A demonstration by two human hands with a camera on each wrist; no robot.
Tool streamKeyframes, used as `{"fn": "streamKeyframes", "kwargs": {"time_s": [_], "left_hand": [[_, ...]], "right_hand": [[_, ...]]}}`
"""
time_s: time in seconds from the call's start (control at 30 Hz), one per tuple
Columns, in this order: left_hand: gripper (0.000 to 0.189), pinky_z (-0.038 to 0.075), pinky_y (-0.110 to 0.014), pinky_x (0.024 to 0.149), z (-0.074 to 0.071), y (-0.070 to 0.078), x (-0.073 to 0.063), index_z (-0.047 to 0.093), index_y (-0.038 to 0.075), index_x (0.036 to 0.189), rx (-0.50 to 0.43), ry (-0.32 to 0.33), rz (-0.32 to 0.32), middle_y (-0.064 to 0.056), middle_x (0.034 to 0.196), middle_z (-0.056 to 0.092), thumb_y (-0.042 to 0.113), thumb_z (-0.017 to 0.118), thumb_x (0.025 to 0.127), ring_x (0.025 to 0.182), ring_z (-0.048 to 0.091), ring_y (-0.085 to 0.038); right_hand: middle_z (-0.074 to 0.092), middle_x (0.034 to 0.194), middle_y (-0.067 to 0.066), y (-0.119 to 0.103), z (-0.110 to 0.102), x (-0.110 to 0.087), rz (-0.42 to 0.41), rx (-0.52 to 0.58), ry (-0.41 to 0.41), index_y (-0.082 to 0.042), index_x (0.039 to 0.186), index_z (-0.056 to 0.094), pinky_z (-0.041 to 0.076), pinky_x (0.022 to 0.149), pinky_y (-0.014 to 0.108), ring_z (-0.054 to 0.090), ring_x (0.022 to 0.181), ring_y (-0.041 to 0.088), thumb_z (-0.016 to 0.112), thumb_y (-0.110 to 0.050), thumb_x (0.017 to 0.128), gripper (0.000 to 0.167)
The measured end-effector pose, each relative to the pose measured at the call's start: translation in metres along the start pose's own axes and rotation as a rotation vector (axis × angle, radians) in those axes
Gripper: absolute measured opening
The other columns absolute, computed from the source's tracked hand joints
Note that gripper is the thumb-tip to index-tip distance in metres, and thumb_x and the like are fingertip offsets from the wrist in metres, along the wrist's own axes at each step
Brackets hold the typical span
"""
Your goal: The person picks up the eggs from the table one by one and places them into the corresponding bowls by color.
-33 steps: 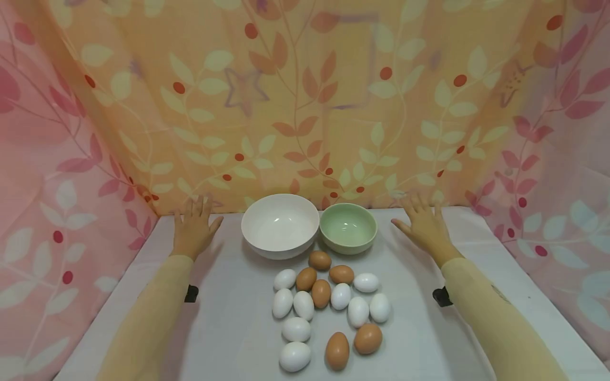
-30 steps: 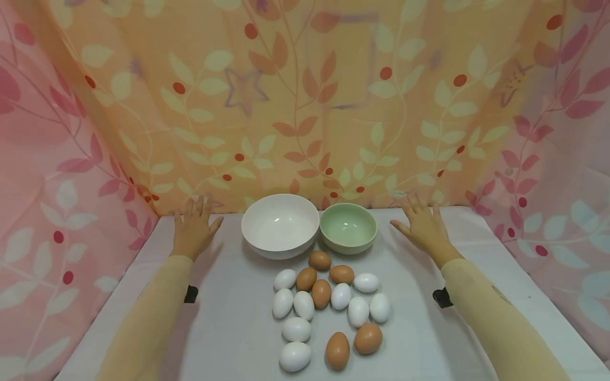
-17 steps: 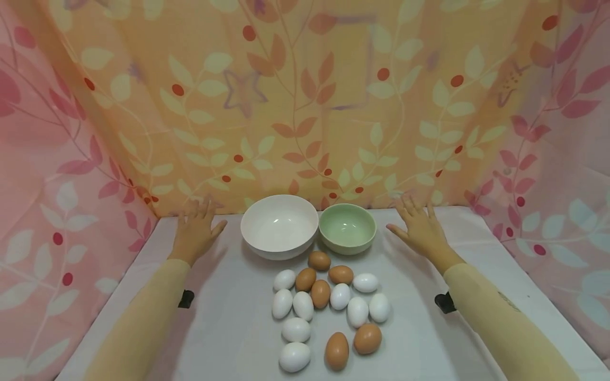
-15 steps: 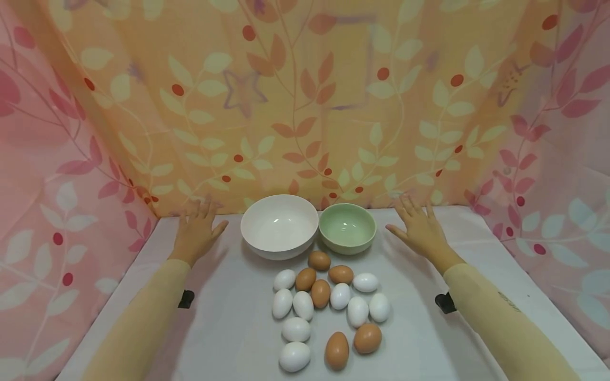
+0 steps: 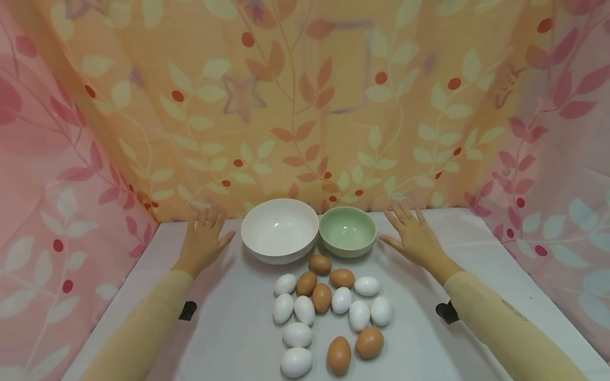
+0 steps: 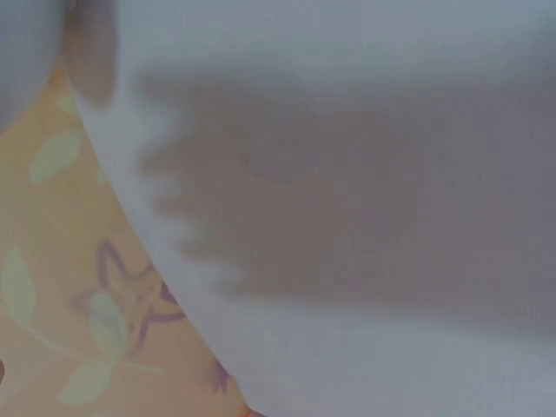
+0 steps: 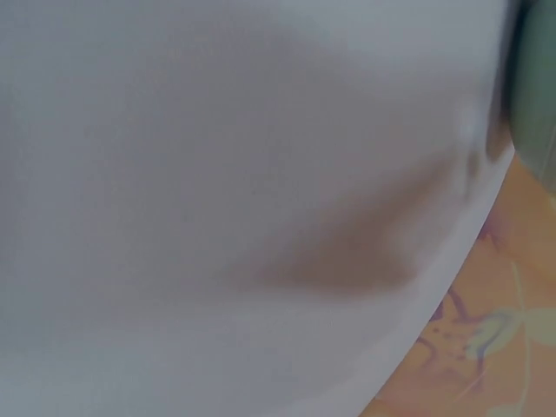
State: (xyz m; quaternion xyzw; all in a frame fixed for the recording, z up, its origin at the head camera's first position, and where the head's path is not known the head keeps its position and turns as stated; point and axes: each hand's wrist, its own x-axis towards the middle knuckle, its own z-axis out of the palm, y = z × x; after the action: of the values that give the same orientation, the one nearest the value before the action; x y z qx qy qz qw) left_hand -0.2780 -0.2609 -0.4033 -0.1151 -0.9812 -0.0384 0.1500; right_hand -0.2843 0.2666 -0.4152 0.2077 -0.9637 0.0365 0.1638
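Observation:
My left hand [image 5: 203, 241] hovers over the table left of a large white bowl [image 5: 279, 231], fingers spread and holding nothing. To the right of a smaller green bowl [image 5: 348, 232] is my right hand [image 5: 416, 239], its fingers also spread, with nothing in it. The two bowls stand side by side, both without contents. In front of them lie several brown eggs [image 5: 321, 298] and several white eggs [image 5: 297, 335] in a loose cluster. The left wrist view holds a hand's shadow on the cloth and an edge of the white bowl [image 6: 24, 61]; the right wrist view catches the green bowl [image 7: 536, 95].
A white cloth covers the table [image 5: 229, 317]. An orange leaf-patterned curtain [image 5: 295, 106] hangs right behind the bowls, and pink patterned curtains close off the left and right sides. A small dark device sits under each wrist.
Both hands have moved inward, the left toward the white bowl and the right toward the green one. The head view has tipped slightly upward. Bowls and eggs stay in place.

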Motion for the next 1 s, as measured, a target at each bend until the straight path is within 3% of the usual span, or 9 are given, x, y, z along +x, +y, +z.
{"fn": "streamKeyframes", "kwargs": {"time_s": [0.27, 0.67, 1.0], "left_hand": [[0.071, 0.003, -0.064, 0.122, 0.003, 0.003, 0.001, 0.030, 0.001, 0.154, 0.006, -0.023, 0.013, -0.022, 0.160, 0.029, 0.045, 0.048, 0.101, 0.148, 0.024, -0.046], [0.068, 0.013, -0.069, 0.119, 0.006, 0.013, -0.006, 0.031, 0.002, 0.154, -0.035, -0.046, 0.002, -0.023, 0.160, 0.029, 0.042, 0.047, 0.102, 0.150, 0.019, -0.045], [0.067, 0.014, -0.068, 0.119, 0.012, 0.018, -0.011, 0.030, 0.003, 0.155, -0.067, -0.055, 0.015, -0.019, 0.161, 0.030, 0.042, 0.048, 0.102, 0.151, 0.016, -0.043]], "right_hand": [[0.030, 0.160, 0.022, -0.012, 0.001, -0.005, -0.019, 0.034, -0.011, -0.008, 0.153, 0.038, 0.011, 0.123, 0.061, 0.021, 0.152, 0.038, 0.060, -0.049, 0.094, 0.074], [0.030, 0.161, 0.019, -0.026, 0.003, -0.013, -0.042, 0.059, -0.017, -0.006, 0.153, 0.037, 0.014, 0.123, 0.061, 0.024, 0.151, 0.038, 0.062, -0.048, 0.093, 0.077], [0.032, 0.161, 0.018, -0.035, 0.001, -0.020, -0.061, 0.100, -0.012, -0.005, 0.153, 0.037, 0.017, 0.122, 0.061, 0.026, 0.150, 0.039, 0.063, -0.048, 0.092, 0.079]]}}
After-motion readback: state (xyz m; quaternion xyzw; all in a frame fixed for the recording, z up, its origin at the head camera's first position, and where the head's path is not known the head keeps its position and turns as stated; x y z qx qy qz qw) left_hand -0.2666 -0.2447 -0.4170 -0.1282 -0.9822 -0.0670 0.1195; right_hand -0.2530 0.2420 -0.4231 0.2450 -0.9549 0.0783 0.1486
